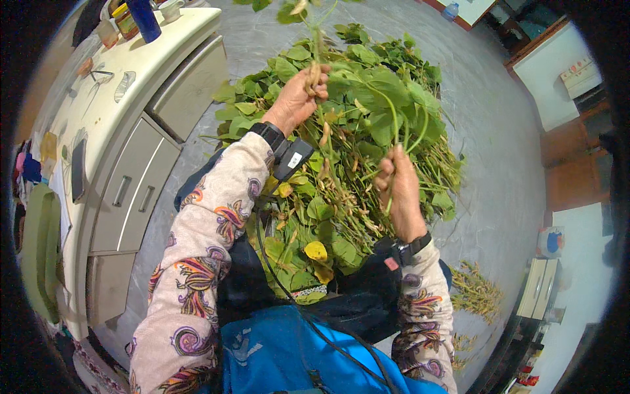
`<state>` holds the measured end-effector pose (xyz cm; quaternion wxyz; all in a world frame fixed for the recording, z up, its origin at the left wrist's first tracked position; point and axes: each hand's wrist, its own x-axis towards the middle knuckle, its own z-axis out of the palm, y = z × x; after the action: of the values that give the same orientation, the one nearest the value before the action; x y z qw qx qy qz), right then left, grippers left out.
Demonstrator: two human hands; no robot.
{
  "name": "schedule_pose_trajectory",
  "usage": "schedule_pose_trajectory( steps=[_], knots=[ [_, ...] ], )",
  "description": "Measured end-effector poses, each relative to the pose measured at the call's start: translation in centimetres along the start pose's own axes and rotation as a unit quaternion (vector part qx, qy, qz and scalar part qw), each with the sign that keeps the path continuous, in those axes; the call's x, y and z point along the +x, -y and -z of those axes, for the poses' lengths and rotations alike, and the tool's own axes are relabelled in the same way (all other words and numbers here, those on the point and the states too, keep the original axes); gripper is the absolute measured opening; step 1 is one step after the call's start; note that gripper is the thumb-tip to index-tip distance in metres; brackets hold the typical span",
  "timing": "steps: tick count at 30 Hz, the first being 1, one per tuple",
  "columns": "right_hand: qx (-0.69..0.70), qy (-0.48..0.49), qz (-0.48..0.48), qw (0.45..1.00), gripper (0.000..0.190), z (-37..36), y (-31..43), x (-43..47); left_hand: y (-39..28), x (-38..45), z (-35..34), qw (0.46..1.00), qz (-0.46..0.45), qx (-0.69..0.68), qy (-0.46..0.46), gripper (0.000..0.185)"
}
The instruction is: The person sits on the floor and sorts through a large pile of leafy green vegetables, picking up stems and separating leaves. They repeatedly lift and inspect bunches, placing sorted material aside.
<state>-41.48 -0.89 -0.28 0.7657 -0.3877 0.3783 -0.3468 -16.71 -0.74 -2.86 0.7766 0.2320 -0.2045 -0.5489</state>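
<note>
My left hand [300, 96] is closed around the stem of a bean plant, with dry tan pods [313, 79] at its fingers. The stem [316, 44] rises past the top of the picture and hangs down below the fist with more pods on it. Between the thumb and fingers of my right hand [401, 189] are several green leaf stalks [395, 118], whose broad leaves [389, 93] look slightly blurred. Whether these stalks still join the stem, I cannot tell. Under both hands lies a large heap of leafy bean plants [295, 197], some leaves yellow.
To the left is a cream-topped cabinet [133, 74] bearing a dark blue bottle [143, 22], a jar [125, 22] and a phone [78, 170]. A bundle of podded stems [475, 290] lies on the grey floor [497, 162] at right. Black cables [268, 266] cross my lap.
</note>
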Motion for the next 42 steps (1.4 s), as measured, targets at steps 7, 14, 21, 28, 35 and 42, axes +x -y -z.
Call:
schedule_pose_trajectory(
  steps=[7, 14, 21, 28, 35, 42],
  knots=[
    [0.049, 0.038, 0.059, 0.996, 0.018, 0.6, 2.7, 4.8, 3.9, -3.2, -2.6, 0.956, 0.180, 0.084, 0.215, 0.027],
    [0.065, 0.153, 0.030, 0.986, 0.025, 0.4, 2.5, 5.6, 4.8, -4.3, -3.9, 0.912, 0.265, 0.200, 0.241, 0.023],
    [-0.054, 0.115, 0.019, 0.992, 0.009, -0.5, -0.8, 5.1, 2.9, -2.8, -5.1, 0.869, -0.041, 0.472, 0.144, 0.032],
    [-0.048, 0.091, -0.035, 0.994, 0.007, -1.6, -2.3, 4.5, 3.1, -4.4, -7.3, 0.883, 0.046, 0.433, 0.177, 0.035],
    [0.075, 0.069, -0.172, 0.980, 0.009, 3.6, -4.9, 8.1, 4.7, -5.0, -7.6, 0.965, 0.070, 0.243, 0.073, 0.032],
    [0.090, -0.070, -0.088, 0.990, 0.012, 5.7, -3.7, 6.9, 2.6, -4.0, -7.0, 0.961, 0.015, 0.274, 0.010, 0.017]
  ],
)
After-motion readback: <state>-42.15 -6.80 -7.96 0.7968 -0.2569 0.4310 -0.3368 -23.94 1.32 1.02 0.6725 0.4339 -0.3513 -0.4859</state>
